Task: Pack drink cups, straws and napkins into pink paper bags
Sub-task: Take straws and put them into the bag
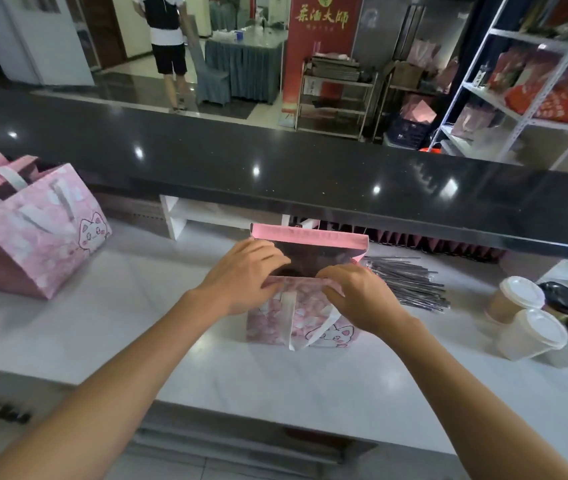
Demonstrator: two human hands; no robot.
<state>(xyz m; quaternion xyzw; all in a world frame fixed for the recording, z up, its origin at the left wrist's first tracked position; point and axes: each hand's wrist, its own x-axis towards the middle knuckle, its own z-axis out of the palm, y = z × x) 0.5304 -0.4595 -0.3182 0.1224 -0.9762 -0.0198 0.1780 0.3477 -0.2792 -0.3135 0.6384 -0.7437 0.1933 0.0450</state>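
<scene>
Mid-desk, near its far edge, a pink bag [301, 320] stands upright with its mouth open. The left hand [241, 275] and right hand [355, 296] both pinch its near rim, fingers curled over it. Wrapped straws [405, 282] lie just right of the bag; lidded cups [532, 318] cluster at the desk's right edge. More pink bags [29, 223] stand at the left edge.

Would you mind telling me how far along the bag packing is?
Done: pink bags stand at the left. In hand: left hand and right hand grip the open bag. Left: cups and straws wait on the counter.
</scene>
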